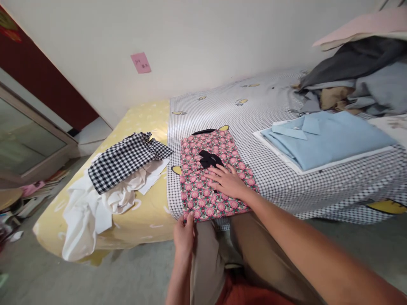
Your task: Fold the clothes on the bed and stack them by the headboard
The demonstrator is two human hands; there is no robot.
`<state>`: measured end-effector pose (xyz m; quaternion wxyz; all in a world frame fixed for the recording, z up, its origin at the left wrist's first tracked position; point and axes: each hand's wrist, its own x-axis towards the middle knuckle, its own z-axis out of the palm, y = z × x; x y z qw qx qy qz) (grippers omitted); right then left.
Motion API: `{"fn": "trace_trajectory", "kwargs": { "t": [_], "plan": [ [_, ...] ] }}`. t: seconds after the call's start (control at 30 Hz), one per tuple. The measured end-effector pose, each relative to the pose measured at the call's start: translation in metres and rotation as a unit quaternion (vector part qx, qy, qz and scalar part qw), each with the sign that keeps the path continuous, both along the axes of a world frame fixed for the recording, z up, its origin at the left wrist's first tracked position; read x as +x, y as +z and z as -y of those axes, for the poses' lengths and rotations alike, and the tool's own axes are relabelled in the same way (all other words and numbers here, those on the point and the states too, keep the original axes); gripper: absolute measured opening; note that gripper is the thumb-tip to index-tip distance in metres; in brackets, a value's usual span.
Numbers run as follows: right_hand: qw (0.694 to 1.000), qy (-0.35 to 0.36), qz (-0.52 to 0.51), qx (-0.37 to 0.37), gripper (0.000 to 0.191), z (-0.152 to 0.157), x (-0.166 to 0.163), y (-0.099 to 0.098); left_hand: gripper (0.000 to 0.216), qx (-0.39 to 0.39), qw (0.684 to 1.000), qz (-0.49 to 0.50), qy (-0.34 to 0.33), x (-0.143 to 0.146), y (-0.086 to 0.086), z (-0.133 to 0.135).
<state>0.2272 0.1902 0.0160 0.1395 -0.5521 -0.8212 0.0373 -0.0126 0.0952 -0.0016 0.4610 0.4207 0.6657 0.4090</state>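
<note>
A pink floral garment [203, 186] with a black collar [210, 159] lies folded into a rectangle at the bed's near edge. My left hand [185, 233] pinches its near left corner between thumb and fingers. Spread flat across the middle of the cloth is my right hand [227, 181], fingers apart, tips close to the black collar. A sliver of black material shows behind the garment's far edge.
To the left, a black-and-white checked garment [121, 159] lies on crumpled white cloth [82, 216]. A folded light blue shirt [330, 137] rests at right. Behind it rises a heap of grey clothes [375, 80]. The wall [241, 38] bounds the far side.
</note>
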Motion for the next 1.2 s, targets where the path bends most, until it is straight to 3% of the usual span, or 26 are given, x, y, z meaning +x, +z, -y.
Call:
{"fn": "trace_trajectory", "kwargs": {
  "t": [0.3,0.53,0.6,0.7,0.8,0.93,1.07,1.2],
  "plan": [
    [1.0,-0.001,-0.02,0.01,0.051,-0.001,-0.002,-0.004,0.066,0.004,0.999,-0.032,0.007,0.002,0.003,-0.002],
    [0.999,0.001,-0.029,0.023,0.05,-0.001,-0.003,-0.003,0.062,-0.002,0.994,-0.103,0.038,-0.009,-0.008,0.003],
    [0.999,0.001,-0.037,0.029,0.05,-0.001,-0.003,-0.002,0.054,0.026,0.982,-0.164,0.092,-0.018,-0.005,0.005],
    [0.998,0.0,-0.048,0.033,0.049,0.0,-0.003,-0.002,0.035,0.128,0.938,-0.291,0.138,-0.025,0.011,0.001],
    [0.998,0.0,-0.057,0.036,0.048,0.001,-0.004,0.0,0.032,0.25,0.886,-0.388,0.038,-0.013,0.039,-0.019],
    [0.997,-0.002,-0.068,0.032,0.049,0.002,-0.005,0.002,0.043,0.331,0.849,-0.385,-0.148,0.03,0.065,-0.068],
    [0.995,-0.004,-0.098,0.022,0.049,0.0,-0.006,0.004,0.052,0.273,0.851,-0.357,-0.27,0.061,0.058,-0.114],
    [0.983,-0.006,-0.181,-0.023,0.038,-0.007,-0.004,0.008,0.055,0.199,0.784,-0.496,-0.315,0.068,0.04,-0.13]
  ]
}}
